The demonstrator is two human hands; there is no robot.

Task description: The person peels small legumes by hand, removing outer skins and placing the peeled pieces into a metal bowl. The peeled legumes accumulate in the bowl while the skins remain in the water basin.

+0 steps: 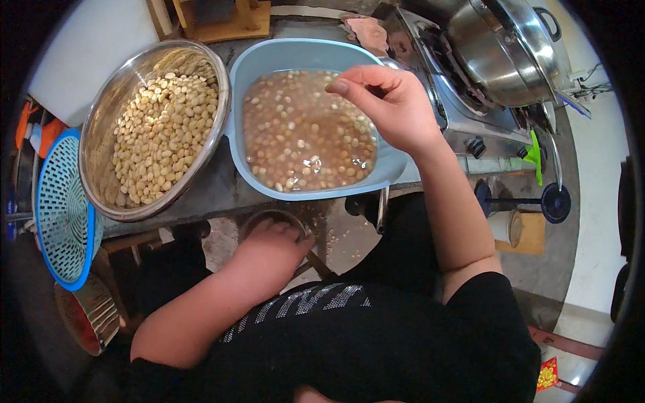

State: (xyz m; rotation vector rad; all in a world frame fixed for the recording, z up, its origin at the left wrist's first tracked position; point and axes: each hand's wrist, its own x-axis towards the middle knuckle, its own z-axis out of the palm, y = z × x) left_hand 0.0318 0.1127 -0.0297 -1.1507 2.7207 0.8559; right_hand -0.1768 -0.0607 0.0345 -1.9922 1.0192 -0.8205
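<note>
My right hand (pixel 385 103) is raised over the right side of a light blue plastic basin (pixel 302 46), thumb and fingertips together; whether something small is between them I cannot tell. Cloudy brownish water with many soaking peanuts or beans (pixel 302 136) fills much of the basin. Below the counter's edge, my left hand (pixel 274 247) reaches down over a round bowl (pixel 269 215); its fingertips are partly hidden, so a hold is unclear. To the left of the basin stands a tilted stainless steel bowl (pixel 89 151) with pale, skinned kernels (pixel 164 131).
A blue plastic colander (pixel 65 206) leans at the left. On the right are a gas stove (pixel 476 126) and a large steel pot (pixel 496 55). A pink cloth (pixel 370 35) lies behind the basin. Small pinkish bits are scattered on the floor (pixel 347 242).
</note>
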